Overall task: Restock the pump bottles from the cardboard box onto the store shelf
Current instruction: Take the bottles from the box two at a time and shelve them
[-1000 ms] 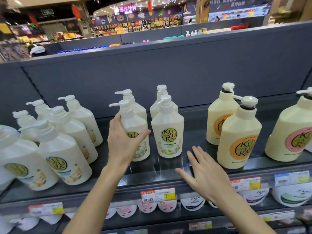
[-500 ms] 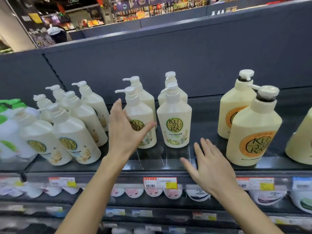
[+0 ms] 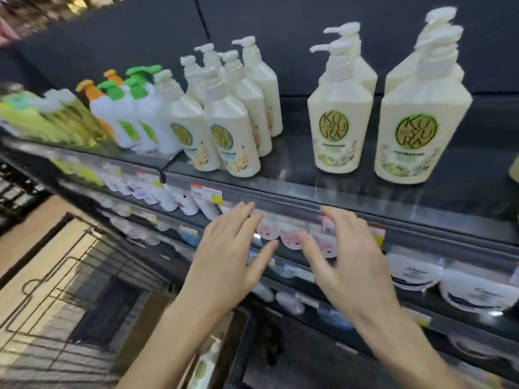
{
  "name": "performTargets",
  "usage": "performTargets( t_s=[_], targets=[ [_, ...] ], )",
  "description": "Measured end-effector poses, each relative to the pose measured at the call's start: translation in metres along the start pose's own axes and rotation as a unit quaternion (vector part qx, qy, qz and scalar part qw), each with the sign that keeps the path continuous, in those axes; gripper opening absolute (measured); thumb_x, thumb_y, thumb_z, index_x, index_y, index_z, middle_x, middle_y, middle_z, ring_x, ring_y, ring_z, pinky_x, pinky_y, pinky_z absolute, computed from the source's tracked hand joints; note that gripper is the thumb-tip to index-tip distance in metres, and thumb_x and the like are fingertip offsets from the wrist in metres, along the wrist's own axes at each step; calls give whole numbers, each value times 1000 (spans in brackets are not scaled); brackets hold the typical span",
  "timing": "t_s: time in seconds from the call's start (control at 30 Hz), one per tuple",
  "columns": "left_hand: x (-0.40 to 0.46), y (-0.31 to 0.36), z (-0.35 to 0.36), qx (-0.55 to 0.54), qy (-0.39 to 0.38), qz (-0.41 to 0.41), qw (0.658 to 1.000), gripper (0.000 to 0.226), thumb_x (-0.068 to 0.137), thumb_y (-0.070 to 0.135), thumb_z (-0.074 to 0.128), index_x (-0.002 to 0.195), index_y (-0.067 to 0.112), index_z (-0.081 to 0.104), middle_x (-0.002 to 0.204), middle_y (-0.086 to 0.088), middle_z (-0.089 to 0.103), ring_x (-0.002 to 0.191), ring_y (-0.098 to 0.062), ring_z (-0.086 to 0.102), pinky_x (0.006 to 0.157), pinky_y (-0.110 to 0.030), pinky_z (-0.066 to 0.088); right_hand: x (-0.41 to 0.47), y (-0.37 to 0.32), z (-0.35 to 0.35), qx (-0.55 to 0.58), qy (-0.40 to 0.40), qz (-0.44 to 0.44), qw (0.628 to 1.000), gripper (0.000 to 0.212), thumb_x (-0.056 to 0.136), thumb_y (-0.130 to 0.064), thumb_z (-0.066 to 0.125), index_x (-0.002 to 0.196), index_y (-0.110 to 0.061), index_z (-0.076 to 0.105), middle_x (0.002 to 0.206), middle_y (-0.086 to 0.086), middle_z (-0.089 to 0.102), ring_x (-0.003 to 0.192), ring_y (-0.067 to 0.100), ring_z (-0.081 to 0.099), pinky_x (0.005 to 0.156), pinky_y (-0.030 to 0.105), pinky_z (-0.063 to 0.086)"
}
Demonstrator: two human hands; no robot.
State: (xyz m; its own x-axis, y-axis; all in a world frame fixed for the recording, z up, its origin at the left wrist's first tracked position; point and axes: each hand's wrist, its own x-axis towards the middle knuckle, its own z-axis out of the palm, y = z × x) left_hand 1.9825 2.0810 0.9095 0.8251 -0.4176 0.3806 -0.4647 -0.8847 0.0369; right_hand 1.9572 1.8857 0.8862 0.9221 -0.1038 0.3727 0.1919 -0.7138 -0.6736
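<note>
Two cream pump bottles with green round labels stand at the shelf front, one (image 3: pixel 338 119) on the left and one (image 3: pixel 418 127) on the right, with more behind them. A cluster of similar cream bottles (image 3: pixel 233 127) stands further left. The dark shelf (image 3: pixel 365 189) carries them all. My left hand (image 3: pixel 227 262) and my right hand (image 3: pixel 351 265) hover below the shelf edge, fingers spread, holding nothing. Below my left forearm a cardboard box (image 3: pixel 146 327) shows a cream bottle (image 3: pixel 205 366) inside, partly hidden by my arm.
White bottles with green and orange pumps (image 3: pixel 126 113) and yellow-green bottles (image 3: pixel 36 119) fill the shelf's left end. Price tags (image 3: pixel 207 193) line the shelf edge. Lower shelves hold white jars (image 3: pixel 471 293). A wire cart (image 3: pixel 84 276) stands at the lower left.
My left hand has let go of the green-label bottle. Both hands have dropped from the shelf to below its edge, and the view has swung down and left, showing the cart and box.
</note>
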Motion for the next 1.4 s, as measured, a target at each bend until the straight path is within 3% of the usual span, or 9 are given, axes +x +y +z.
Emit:
performTargets(
  t_s=[0.13, 0.2, 0.27, 0.47, 0.67, 0.87, 1.0, 1.13, 1.4],
  targets=[
    [-70, -43, -11, 16, -58, -90, 994, 60, 94, 52, 45, 129, 6, 60, 139, -12, 57, 131, -26, 52, 102, -46, 46, -25, -40, 56, -4, -117, -31, 993, 57, 94, -59, 39, 133, -18, 47, 130, -2, 53, 123, 17, 45, 91, 26, 37],
    [-115, -68, -23, 36, -66, -130, 989, 64, 93, 53, 43, 132, 5, 59, 138, -13, 58, 129, -26, 54, 105, -43, 45, -42, -62, 82, -11, -180, -28, 983, 63, 94, -61, 36, 141, -19, 41, 140, -3, 47, 131, 17, 40, 98, 32, 37],
    [-165, -93, -38, 50, -67, -160, 984, 65, 93, 53, 42, 134, 4, 57, 136, -13, 60, 127, -26, 55, 104, -38, 43, -65, -87, 111, -20, -220, -35, 975, 62, 93, -61, 37, 139, -19, 42, 136, -2, 48, 128, 20, 42, 96, 34, 38],
    [-332, -171, -79, 49, -97, -289, 951, 65, 96, 52, 42, 142, 7, 48, 144, -12, 53, 134, -27, 48, 109, -42, 38, -152, -168, 203, -45, -272, -32, 961, 72, 92, -65, 38, 143, -13, 39, 142, 5, 48, 132, 23, 43, 102, 41, 42],
    [-439, -229, -103, 36, -117, -320, 939, 73, 92, 56, 28, 135, 2, 53, 137, -16, 56, 127, -32, 52, 102, -48, 46, -214, -229, 275, -110, -320, -34, 940, 71, 92, -63, 42, 140, -10, 44, 133, 11, 54, 123, 29, 49, 96, 43, 46],
    [-456, -254, -70, 0, -151, -323, 934, 63, 99, 51, 38, 144, 7, 42, 148, -13, 44, 135, -30, 41, 107, -44, 34, -242, -241, 329, -161, -358, -21, 920, 72, 93, -62, 39, 139, -7, 44, 137, 10, 48, 129, 27, 40, 103, 44, 41],
    [-437, -271, -38, -23, -200, -282, 938, 68, 95, 56, 21, 133, 8, 50, 137, -12, 52, 128, -31, 48, 100, -46, 39, -247, -240, 372, -156, -379, 38, 911, 70, 93, -62, 39, 139, -9, 44, 140, 10, 47, 129, 28, 41, 100, 44, 42],
    [-426, -307, 1, -20, -224, -251, 942, 55, 95, 52, 34, 118, 9, 58, 122, -12, 62, 114, -32, 57, 89, -46, 45, -242, -227, 417, -155, -386, 59, 907, 49, 98, -46, 45, 133, -12, 47, 135, 14, 49, 123, 32, 44, 96, 41, 43],
    [-385, -353, 108, -46, -324, -184, 927, 42, 92, 45, 48, 108, 11, 64, 108, -11, 67, 100, -31, 63, 79, -43, 48, -214, -183, 475, -179, -371, 214, 886, 62, 94, -59, 43, 131, -10, 50, 129, 13, 52, 121, 32, 46, 94, 40, 42]
  ],
)
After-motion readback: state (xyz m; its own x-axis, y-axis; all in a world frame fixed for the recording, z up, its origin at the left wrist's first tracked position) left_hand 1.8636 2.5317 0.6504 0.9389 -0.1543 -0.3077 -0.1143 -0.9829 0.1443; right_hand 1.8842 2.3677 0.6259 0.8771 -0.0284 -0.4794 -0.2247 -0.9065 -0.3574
